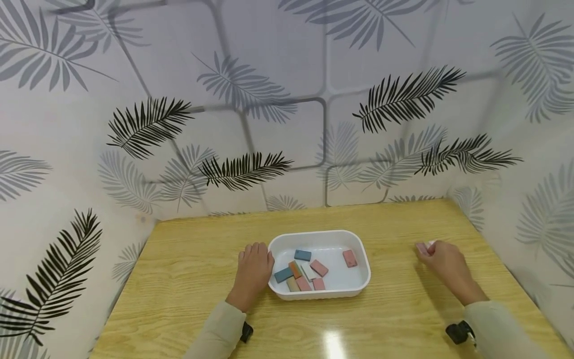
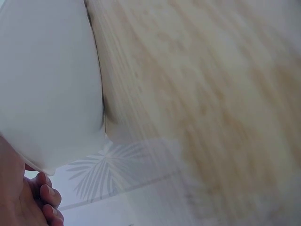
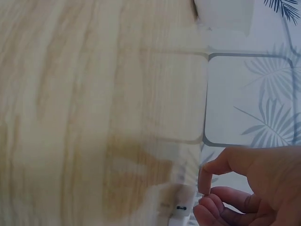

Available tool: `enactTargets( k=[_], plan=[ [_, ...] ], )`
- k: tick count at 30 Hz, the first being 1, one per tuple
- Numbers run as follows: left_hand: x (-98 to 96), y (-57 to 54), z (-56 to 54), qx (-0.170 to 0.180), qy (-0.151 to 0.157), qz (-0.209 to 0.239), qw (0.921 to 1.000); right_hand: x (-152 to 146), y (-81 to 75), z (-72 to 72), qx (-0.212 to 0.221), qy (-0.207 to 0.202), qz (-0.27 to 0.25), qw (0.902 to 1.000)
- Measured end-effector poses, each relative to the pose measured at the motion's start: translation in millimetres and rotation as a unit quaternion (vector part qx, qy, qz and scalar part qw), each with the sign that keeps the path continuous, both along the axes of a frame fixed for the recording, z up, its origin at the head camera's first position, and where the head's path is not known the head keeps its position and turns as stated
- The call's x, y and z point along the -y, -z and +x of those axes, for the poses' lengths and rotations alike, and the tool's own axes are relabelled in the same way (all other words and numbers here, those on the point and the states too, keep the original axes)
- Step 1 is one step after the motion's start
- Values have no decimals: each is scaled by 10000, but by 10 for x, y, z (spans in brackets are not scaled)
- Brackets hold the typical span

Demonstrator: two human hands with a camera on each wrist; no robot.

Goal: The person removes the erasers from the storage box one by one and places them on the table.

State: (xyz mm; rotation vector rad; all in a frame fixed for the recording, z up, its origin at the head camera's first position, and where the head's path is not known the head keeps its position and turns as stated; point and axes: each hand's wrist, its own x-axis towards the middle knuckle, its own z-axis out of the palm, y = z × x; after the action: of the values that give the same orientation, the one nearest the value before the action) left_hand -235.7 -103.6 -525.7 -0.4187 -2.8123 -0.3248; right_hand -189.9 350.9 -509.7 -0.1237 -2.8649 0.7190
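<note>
A pink block (image 1: 421, 249) pinched well apart from a white tray (image 1: 323, 295) on a wooden desk (image 1: 197, 264).
By the right hand (image 1: 446, 264) the block is pinched between thumb and fingers, something white (image 1: 431, 244) showing beside it; whether the desk is touched cannot be told. The left hand (image 1: 252, 269) is curled at the tray's left end, its thumb apparently hooked over the rim. Because so small a block is held only at the fingertips, it could be let slip — or be toppled, if stood on a narrow edge. Were the rim pulled or pressed, the tray could be tipped — and the loose blocks (image 1: 319, 268) inside shifted.
</note>
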Motion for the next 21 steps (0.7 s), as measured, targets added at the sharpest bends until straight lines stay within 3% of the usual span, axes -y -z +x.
enactTargets(
  k=[10, 21],
  plan=[
    [-6, -14, 6, 113, -41, 9, 9999, -11, 86, -24, 139, -87, 84, 9998],
    [-6, 0, -7, 194, -76, -38, 9998, 76, 174, -18, -955, -220, 676, 9929]
  ],
)
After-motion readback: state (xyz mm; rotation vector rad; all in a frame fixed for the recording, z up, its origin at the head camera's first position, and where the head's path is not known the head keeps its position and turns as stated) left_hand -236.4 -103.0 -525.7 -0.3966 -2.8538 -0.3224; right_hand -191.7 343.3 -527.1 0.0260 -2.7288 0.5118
